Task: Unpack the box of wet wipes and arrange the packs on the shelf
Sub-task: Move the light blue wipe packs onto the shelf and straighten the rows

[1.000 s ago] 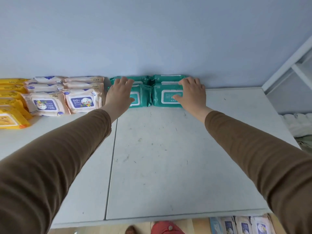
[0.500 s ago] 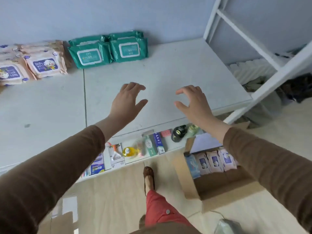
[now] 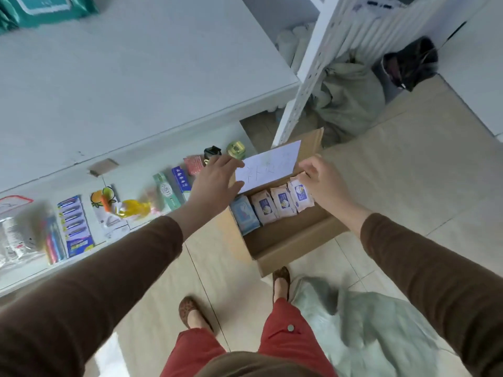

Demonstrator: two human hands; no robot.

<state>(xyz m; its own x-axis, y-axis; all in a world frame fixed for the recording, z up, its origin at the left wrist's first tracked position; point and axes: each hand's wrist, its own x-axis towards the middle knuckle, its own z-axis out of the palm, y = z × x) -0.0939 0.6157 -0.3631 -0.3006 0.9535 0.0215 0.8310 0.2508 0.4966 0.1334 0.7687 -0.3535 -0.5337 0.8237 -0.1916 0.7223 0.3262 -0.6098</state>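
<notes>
Wipe packs (image 3: 275, 206) in box (image 3: 288, 240), between/below both hands.

Brown corrugated cardboard box (image 3: 275, 240) on beige floor tiles (image 3: 408, 172); inside, one blue soft wipes pack (image 3: 245, 214) and three pale pink wipes packs with dark blue labels (image 3: 283, 202). Teal green wipes packs with white lids (image 3: 46, 8) on the pale grey-white shelf (image 3: 136, 77). Brown long sleeves (image 3: 109, 268), red trousers (image 3: 283, 327), leopard-spotted shoes (image 3: 189, 311)

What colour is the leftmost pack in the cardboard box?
Blue, beside three white packs with dark-blue labels; head view shows the leftmost pack in the cardboard box.
</notes>
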